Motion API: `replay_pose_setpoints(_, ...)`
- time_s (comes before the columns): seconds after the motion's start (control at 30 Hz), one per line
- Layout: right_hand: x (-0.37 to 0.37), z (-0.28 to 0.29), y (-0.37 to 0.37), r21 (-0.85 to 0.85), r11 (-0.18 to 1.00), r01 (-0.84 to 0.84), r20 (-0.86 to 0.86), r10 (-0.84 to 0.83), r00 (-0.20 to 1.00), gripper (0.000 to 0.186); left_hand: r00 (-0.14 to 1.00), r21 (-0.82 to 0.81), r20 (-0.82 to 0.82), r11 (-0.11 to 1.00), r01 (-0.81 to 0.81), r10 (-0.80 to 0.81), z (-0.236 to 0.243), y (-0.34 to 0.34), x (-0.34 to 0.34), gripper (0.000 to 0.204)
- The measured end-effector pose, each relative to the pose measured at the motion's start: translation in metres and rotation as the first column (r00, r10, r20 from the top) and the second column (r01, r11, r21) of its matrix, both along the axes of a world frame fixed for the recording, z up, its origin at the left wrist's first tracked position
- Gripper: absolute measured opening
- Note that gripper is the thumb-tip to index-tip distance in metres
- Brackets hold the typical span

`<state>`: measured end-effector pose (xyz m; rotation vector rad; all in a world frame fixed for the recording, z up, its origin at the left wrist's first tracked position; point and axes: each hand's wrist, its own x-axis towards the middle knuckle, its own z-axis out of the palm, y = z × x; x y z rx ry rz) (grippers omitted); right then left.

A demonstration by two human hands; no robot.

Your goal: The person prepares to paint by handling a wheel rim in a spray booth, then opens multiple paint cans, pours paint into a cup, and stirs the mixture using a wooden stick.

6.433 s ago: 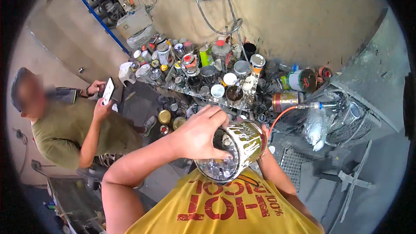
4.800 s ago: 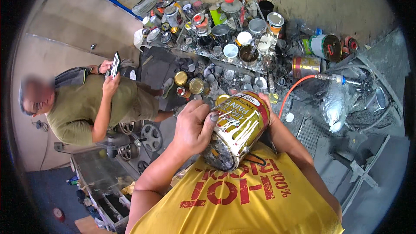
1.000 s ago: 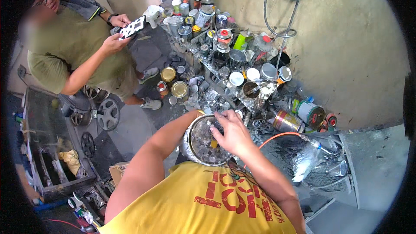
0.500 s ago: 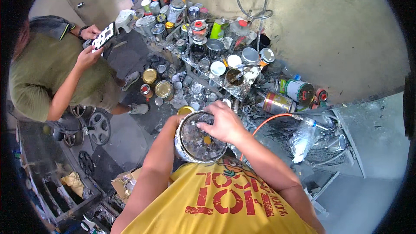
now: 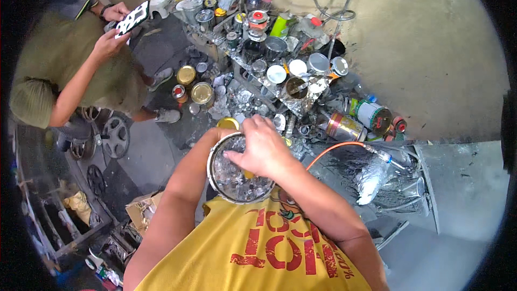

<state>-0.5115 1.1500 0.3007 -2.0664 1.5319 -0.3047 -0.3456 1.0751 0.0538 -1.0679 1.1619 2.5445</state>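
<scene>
In front of my yellow shirt is a round paint can (image 5: 245, 187), its top mottled grey and crusted, with a small yellow patch. My right hand (image 5: 262, 148) lies over the far right part of it, thumb across the top and fingers bent over the far rim. At the can's far left side, my left hand (image 5: 219, 133) holds on, its fingers mostly hidden behind the can. Just past my hands, a yellow-gold lid (image 5: 228, 123) shows on a can on the floor.
A bench (image 5: 253, 75) crowded with paint cans stands ahead. Two gold-lidded cans, one a gold can (image 5: 202, 93), sit on the floor. An orange hose (image 5: 334, 151) runs to the right. At left, a person (image 5: 81, 59) holds a phone (image 5: 132, 20). A metal rack (image 5: 70, 242) stands lower left.
The paint can has shifted a little left and tilted so its top faces me more. Both hands have stayed on it. The whole view has shifted slightly.
</scene>
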Motion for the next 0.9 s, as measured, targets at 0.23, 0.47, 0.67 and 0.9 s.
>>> replay_pose_setpoints(0.23, 0.0, 0.004, 0.006, -0.139, 0.99, 0.011, 0.116, 0.005, 0.993, 0.058, 0.999, -0.061, -0.033, 0.998, 0.034, -0.036, 0.003, -0.009, -0.009, 0.052)
replay_pose_setpoints(0.47, 0.007, 0.006, 0.009, -0.201, 0.979, -0.044, 0.052, 0.055, 0.997, 0.055, 0.996, -0.065, 0.082, 0.997, 0.049, -0.044, 0.017, -0.005, -0.01, 0.059)
replay_pose_setpoints(0.67, 0.006, 0.011, 0.01, -0.135, 0.987, -0.083, -0.017, 0.081, 0.997, 0.065, 0.983, -0.111, 0.173, 0.99, 0.084, -0.064, 0.024, -0.006, -0.011, 0.048)
replay_pose_setpoints(0.9, 0.002, 0.014, 0.008, -0.12, 0.992, -0.042, -0.041, 0.037, 0.998, 0.064, 0.983, -0.001, 0.163, 0.996, 0.092, -0.09, 0.026, -0.016, -0.022, 0.051)
